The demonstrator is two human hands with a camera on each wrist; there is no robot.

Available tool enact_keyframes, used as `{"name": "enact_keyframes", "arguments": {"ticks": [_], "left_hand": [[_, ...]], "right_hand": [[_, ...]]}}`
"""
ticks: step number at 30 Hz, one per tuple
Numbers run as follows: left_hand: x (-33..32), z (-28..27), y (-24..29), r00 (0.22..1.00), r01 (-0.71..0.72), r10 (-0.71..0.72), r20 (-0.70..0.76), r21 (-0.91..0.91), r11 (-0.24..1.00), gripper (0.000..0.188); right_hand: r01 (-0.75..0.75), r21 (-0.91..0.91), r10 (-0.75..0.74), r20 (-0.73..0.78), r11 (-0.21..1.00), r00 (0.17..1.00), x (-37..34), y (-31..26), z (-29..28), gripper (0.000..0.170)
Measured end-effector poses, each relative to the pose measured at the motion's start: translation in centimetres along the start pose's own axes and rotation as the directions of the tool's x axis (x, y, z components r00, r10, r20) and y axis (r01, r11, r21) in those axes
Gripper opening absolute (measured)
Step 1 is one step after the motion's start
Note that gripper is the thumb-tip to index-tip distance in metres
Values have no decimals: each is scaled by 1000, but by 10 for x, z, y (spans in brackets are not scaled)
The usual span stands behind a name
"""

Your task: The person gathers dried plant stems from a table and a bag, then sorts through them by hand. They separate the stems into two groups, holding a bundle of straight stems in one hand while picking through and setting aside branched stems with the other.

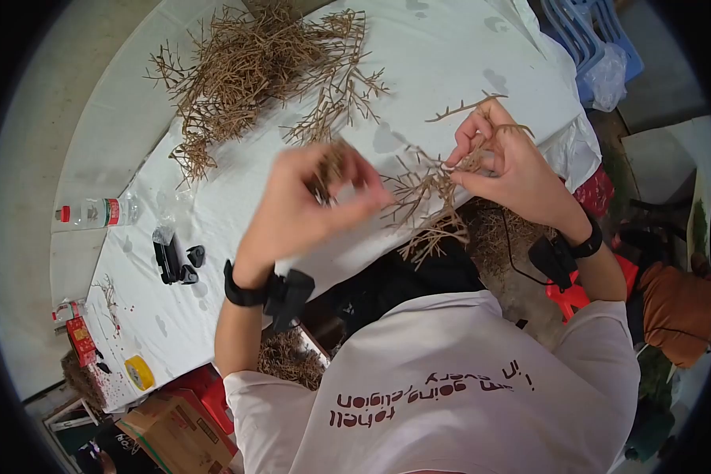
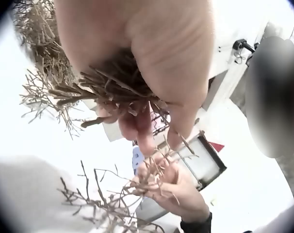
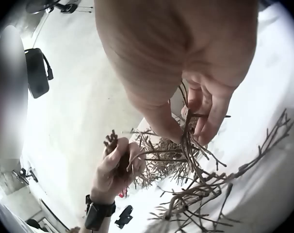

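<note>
Though blurred in the head view, grips a bundle of twigs (image 2: pixel 113 85) in the curled left hand (image 1: pixel 292 201), sharper from the left wrist. Pinches a branching sprig (image 1: pixel 426 189) with the right hand (image 1: pixel 521 170) (thumb and fingers closed on it). Farther out, on the white cloth (image 1: pixel 426 55): a twig heap (image 1: pixel 249 67) and, only in the head view, yellow tape (image 1: pixel 139 373).

Soft, pale light whitens the cloth (image 1: pixel 442 63) before me, while the left hand (image 1: pixel 292 201) smears with blur, the 2 wrist views look washed out, and dark, bowed edges ring all 3 views.
</note>
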State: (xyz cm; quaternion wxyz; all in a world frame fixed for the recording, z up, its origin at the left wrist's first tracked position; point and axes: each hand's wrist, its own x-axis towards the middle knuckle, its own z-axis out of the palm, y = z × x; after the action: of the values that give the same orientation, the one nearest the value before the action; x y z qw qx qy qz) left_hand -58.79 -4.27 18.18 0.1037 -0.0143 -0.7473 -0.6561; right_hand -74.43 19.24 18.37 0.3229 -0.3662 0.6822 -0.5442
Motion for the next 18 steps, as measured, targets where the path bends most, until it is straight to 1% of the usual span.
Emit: {"name": "enact_keyframes", "arguments": {"ticks": [1,3,4,7,8,9,11,12,13,14,15,16,18], "left_hand": [[5,-6,0,1000,-5,5,0,2,1000,42],[14,-15,6,987,67,-37,-155,193,979,46],[18,-17,9,971,110,-43,-234,281,953,48],[15,-18,18,978,117,-62,-201,271,956,46],[13,-18,22,980,123,-74,-186,267,956,45],[10,-17,27,980,121,-72,-187,267,956,45],[5,-14,41,986,21,47,-160,400,916,44],[2,-11,49,985,-27,103,-139,462,886,43],[-1,-4,61,985,-31,105,-136,462,887,43],[-4,7,75,955,-232,294,-46,503,833,44],[-5,16,81,883,-421,468,48,525,740,46],[-4,23,81,883,-418,467,46,528,739,46],[2,32,78,803,-540,566,188,631,556,45]], "right_hand": [[27,-123,-29,-12,992,1000,0,-3,-1,34],[75,-365,-89,-21,928,996,0,-9,-5,35],[80,-371,-95,-23,925,995,0,-16,-8,35],[-149,-430,139,-56,890,989,-6,-35,-10,36],[-149,-430,139,-55,890,989,-6,-35,-10,36],[-163,-358,169,-14,919,986,-5,-35,-12,36],[-195,-213,215,71,957,974,-1,-36,-17,36],[-195,-214,214,69,957,974,2,-37,-18,36],[-156,-197,183,126,968,975,6,-38,-18,37],[-120,-177,152,182,977,971,10,-40,-17,39],[-83,-154,119,240,985,963,14,-42,-16,41],[-82,-154,118,244,985,963,19,-45,-14,41],[-89,-64,106,346,994,932,29,-54,-8,52]]}}
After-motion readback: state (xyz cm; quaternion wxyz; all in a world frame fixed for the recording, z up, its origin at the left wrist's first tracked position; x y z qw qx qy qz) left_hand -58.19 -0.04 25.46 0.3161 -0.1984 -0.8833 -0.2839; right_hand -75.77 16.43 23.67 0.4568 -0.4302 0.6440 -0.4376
